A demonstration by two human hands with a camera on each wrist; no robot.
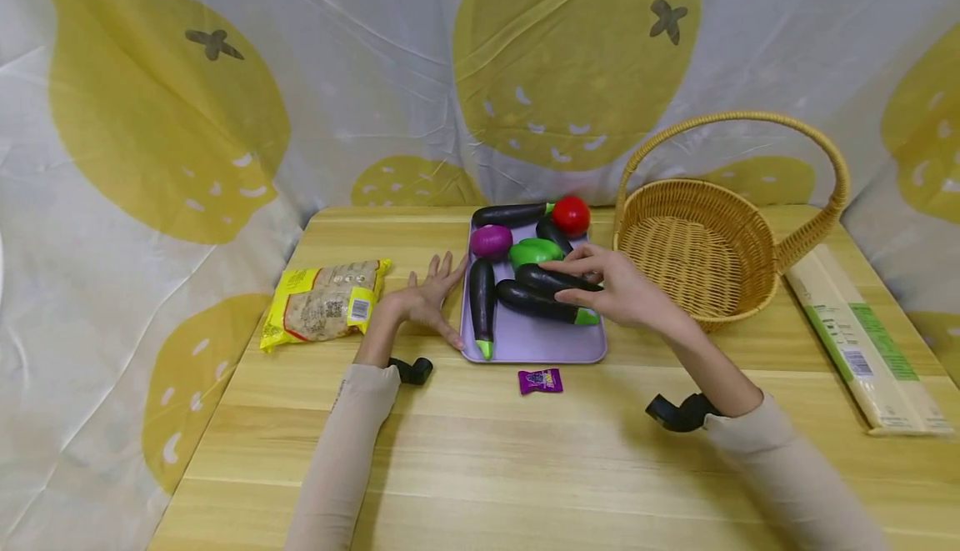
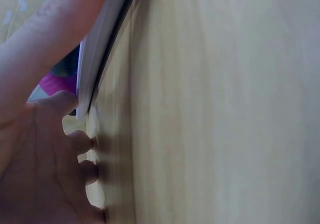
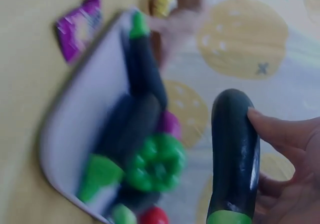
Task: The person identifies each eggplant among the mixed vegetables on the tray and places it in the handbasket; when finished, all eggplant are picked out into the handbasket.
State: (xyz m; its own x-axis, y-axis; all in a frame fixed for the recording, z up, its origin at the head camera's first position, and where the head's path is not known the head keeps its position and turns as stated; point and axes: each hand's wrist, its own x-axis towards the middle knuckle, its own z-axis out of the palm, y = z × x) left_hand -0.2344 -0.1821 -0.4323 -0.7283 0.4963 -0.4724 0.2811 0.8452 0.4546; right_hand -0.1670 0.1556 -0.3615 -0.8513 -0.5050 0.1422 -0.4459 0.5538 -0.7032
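My right hand point(image 1: 618, 288) pinches a dark eggplant point(image 3: 234, 154) between thumb and fingers, lifted off the lilac tray point(image 1: 551, 347) as the right wrist view shows. Below it lies another eggplant point(image 1: 534, 299) with a green cap. One more eggplant point(image 1: 482, 301) runs along the tray's left side. Behind are a green bell pepper point(image 1: 536, 252), a purple onion point(image 1: 491, 242), a red tomato point(image 1: 571, 216) and further eggplants point(image 1: 510, 215). With fingers spread, my left hand point(image 1: 427, 299) touches the tray's left rim; its other fingertips rest near the wooden table.
A wicker basket point(image 1: 693, 251) with a tall handle stands right of the tray. Farther right lies a long flat packet point(image 1: 862, 343). A yellow bag point(image 1: 326, 305) is on the left. One small purple wrapper point(image 1: 540, 381) lies before the tray. Lemon-print cloth point(image 1: 375, 76) hangs behind.
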